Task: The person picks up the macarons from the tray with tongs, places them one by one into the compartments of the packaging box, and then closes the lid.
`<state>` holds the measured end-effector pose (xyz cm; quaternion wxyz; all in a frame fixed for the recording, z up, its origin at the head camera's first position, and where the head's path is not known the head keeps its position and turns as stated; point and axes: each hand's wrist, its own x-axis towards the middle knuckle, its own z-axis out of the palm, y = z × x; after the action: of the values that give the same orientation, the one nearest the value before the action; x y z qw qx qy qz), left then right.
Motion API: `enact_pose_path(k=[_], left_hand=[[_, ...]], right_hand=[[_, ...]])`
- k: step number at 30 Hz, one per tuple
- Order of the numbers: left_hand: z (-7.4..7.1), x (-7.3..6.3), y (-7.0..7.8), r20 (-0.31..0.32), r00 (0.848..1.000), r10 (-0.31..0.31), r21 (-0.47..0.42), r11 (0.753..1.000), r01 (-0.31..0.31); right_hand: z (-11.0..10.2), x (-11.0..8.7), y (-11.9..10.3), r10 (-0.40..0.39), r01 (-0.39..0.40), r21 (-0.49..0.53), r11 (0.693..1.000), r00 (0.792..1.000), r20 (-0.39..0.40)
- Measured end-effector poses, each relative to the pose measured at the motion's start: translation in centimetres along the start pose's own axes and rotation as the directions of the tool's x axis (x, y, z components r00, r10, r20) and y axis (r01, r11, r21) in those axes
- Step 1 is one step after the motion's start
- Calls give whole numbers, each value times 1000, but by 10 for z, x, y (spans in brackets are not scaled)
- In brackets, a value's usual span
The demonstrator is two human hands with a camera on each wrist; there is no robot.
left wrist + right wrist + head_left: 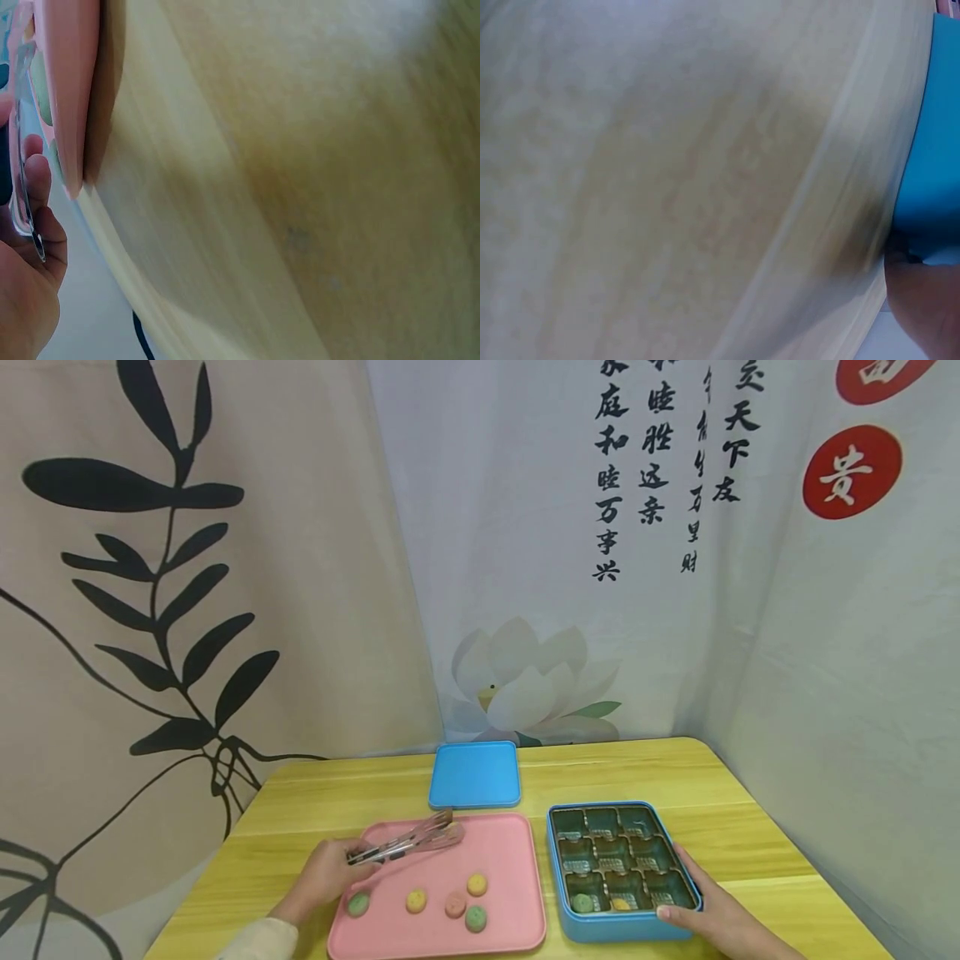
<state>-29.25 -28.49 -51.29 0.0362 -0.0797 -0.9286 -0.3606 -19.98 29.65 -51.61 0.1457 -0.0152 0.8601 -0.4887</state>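
My left hand (333, 868) holds a pair of tongs (405, 845) with clear ends over the back of the pink tray (510, 843). A yellow piece seems partly hidden behind the tong tips. Nearer on the tray lie round macaron-like cookies: green (358, 904), yellow (416, 901), pink (455, 905), another yellow (477, 884) and another green (476, 918). My right hand (712, 910) grips the near right corner of a blue box (611, 928), thumb on the rim. Inside its divided insert, a green cookie (582, 903) occupies the front left compartment, a yellow cookie (620, 904) the front middle.
Behind the tray, a flat blue lid (475, 774) lies on the wooden table (622, 764). Printed cloth (300, 568) hangs behind the table and along its right side. The table's edge (120, 277) shows in the left wrist view.
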Motion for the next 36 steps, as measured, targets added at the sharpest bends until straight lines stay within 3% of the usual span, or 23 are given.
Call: enact_pose_path(k=[36], left_hand=[[-1, -3, 2, -47, 999, 1, -21, 1000, -2]], right_hand=[[-1, 1, 1, 7, -7, 12, 1000, 1000, 6]])
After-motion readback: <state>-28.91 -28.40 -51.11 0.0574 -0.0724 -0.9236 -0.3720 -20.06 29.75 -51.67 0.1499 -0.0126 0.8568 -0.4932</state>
